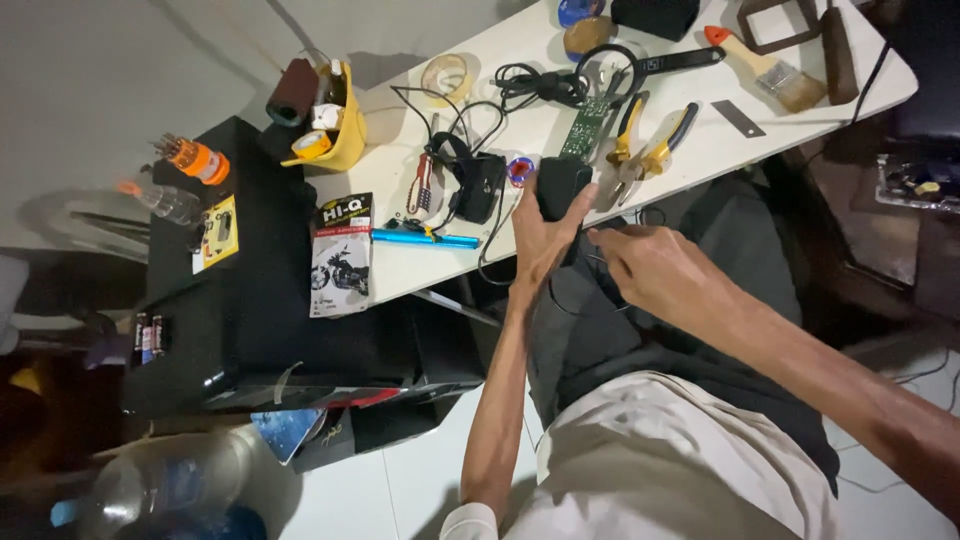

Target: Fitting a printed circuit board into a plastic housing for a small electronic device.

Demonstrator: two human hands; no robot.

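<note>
Fingers of the left hand (540, 235) wrap a small black box (558, 187) at the near edge of the white table (700, 150), thumb on one side and the other fingers on the far side, so the box is clamped upright between them. Beside it, the right hand (655, 272) hovers over the lap with its fingers curled together, pinching what looks like a thin dark wire (600, 262); the fingertips are partly hidden, so how firmly they grip it cannot be told. Both hands are near each other, just off the table edge, above dark trousers (640, 340). Just behind the box lie yellow-handled pliers (650, 140) and a green circuit board (590, 125), with a tangle of black cable (545, 85) further back. Left of the box sit a black pouch (478, 185), a blue pen-like tool (425, 238) and a printed card (340, 255) that hangs over the table corner. Further out on the table are a roll of clear tape (446, 75), a yellow cup (335, 135) full of small items, a paintbrush (770, 68) and a flat metal blade (738, 118). Beyond the table's left end stands a black case (260, 330), with an orange set of screwdriver bits (195, 158) and some small batteries (150, 335) on it. A clear plastic bottle (170, 485) lies blurred at the lower left.
</note>
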